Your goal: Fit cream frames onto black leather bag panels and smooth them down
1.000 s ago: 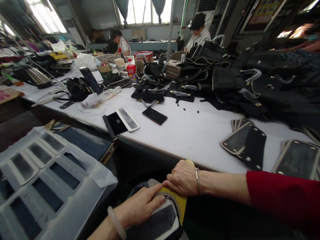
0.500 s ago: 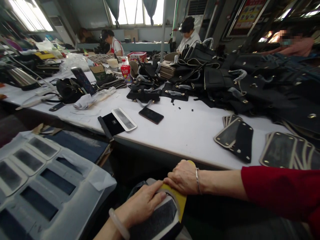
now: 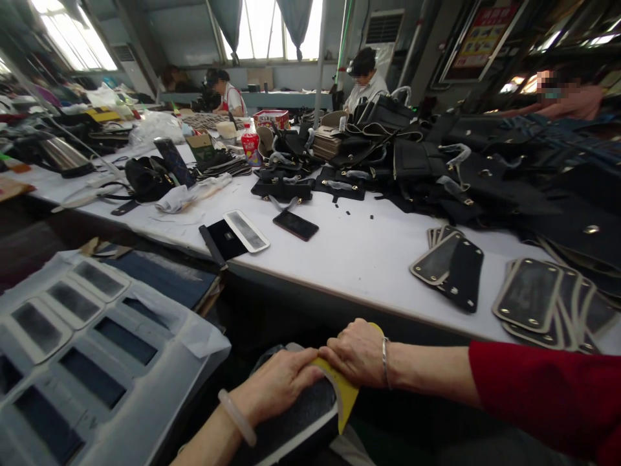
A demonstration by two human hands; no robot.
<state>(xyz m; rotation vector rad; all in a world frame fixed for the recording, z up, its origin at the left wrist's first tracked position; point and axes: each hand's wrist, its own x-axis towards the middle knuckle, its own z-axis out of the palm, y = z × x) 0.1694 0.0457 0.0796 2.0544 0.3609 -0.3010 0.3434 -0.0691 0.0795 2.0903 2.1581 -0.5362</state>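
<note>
Low in front of me lies a dark panel with a pale border (image 3: 310, 404), its far end partly hidden under my hands. My left hand (image 3: 279, 382) rests across the panel's upper side, fingers together over its far edge and thumb along the dark face. Beside it, my right hand (image 3: 356, 353) is closed on a bent yellow sheet (image 3: 347, 395), which curves along the panel's end. Both hands touch at the fingertips. What supports the panel from below is mostly hidden.
Left, similar panels (image 3: 72, 303) lie on a paper-covered stack (image 3: 160, 378). The white table (image 3: 315, 278) ahead bears a phone (image 3: 295, 225), eyeletted pieces (image 3: 528, 294), black bag parts (image 3: 422, 155) and a red bottle (image 3: 251, 145). People (image 3: 366, 81) work behind it.
My view has shifted slightly. The panel under my hands has turned a little, so more dark face meets the yellow sheet. Both hands keep nearly the same hold.
</note>
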